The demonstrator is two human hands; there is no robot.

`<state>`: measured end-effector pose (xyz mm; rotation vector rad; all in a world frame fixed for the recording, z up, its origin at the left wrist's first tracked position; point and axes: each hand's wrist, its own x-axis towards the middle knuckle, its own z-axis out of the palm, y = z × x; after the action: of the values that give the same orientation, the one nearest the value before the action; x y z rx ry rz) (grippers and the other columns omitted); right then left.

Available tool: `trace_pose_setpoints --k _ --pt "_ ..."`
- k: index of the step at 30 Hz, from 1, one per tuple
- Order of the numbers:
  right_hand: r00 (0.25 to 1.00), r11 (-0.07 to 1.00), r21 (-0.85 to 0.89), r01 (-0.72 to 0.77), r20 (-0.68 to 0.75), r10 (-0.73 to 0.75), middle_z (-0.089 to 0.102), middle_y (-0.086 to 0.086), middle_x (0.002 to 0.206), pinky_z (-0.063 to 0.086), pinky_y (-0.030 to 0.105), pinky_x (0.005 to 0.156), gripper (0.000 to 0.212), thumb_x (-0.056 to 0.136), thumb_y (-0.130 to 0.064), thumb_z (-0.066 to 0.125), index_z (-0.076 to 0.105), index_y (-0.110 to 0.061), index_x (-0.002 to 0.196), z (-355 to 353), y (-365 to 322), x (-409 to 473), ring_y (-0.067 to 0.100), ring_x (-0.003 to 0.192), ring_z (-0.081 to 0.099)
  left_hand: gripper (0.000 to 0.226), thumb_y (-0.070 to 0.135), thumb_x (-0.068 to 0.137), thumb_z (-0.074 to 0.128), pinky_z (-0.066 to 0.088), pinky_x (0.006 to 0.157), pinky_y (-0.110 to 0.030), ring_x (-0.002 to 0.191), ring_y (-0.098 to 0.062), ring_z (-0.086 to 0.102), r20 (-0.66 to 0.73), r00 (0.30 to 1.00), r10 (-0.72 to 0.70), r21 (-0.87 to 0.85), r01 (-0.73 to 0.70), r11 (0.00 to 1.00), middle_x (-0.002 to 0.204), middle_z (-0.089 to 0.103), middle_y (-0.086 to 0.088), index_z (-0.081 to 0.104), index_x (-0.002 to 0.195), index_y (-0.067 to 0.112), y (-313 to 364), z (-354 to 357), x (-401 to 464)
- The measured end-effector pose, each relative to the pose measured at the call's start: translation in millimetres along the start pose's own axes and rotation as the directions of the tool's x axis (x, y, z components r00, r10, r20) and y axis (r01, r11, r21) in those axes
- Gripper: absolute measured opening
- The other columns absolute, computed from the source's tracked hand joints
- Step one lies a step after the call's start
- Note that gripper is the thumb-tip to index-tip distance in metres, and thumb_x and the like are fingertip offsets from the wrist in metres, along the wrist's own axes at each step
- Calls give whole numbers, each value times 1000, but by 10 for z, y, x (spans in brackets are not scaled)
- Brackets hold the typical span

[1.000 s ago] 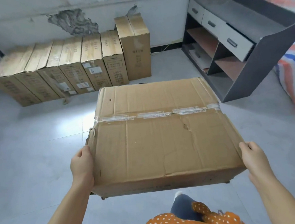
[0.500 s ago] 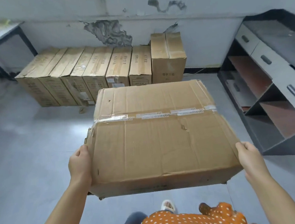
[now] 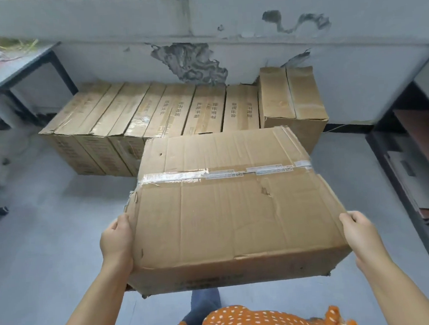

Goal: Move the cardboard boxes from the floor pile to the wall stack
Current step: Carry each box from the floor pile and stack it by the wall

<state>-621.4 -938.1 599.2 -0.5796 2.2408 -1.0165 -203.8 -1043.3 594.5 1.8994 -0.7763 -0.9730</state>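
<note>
- Carrying the cardboard box (image 3: 227, 207), left hand (image 3: 115, 240) and right hand (image 3: 360, 230) each grip a side edge.
- Its torn, creased top could buckle, letting it slip before reaching the wall stack (image 3: 168, 112).

1 head-worn wide-angle view, looking forward and down, close over carried box (image 3: 227, 207), wall stack (image 3: 168, 114) ahead.

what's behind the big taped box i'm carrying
Behind the carried box, held by the left hand and right hand, a row of cardboard boxes stands against the wall. The carried box hides the lower fronts of the nearer ones.
</note>
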Motion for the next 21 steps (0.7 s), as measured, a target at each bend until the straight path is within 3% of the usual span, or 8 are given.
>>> trace_pose_setpoints --k 10,15,19,21 --pt "1000 1000 26 -3 26 2 57 5 84 32 32 59 17 96 -13 41 55 -10 87 1205 -1280 1004 17 71 47 21 34 79 42 25 61 -34 73 -19 31 -24 994 108 42 -107 993 78 36 -6 47 77 14 1215 513 1725" --pt "999 1000 28 -11 50 9 58 2 86 34 30 60 16 94 -10 40 56 -10 95 1541 -1781 1794 18 76 50 16 27 87 43 23 58 -34 75 -18 32 -24 993 112 45 -111 993 79 37 -6 47 77 15 1683 1155 2382" --pt "997 1000 26 -13 77 11 56 3 82 34 34 63 14 95 -8 41 55 -7 97 1879 -2206 2655 20 73 49 27 26 89 44 22 55 -32 80 -16 34 -19 995 94 49 -93 994 71 35 3 36 63 27 2081 1830 2911" --pt "994 1000 18 -10 113 8 56 6 82 33 35 65 15 95 -8 41 55 -5 99 2050 -2475 3158 23 75 48 23 25 89 43 22 56 -33 77 -17 32 -46 993 105 51 -102 993 71 36 0 42 67 21 2261 2176 3174"
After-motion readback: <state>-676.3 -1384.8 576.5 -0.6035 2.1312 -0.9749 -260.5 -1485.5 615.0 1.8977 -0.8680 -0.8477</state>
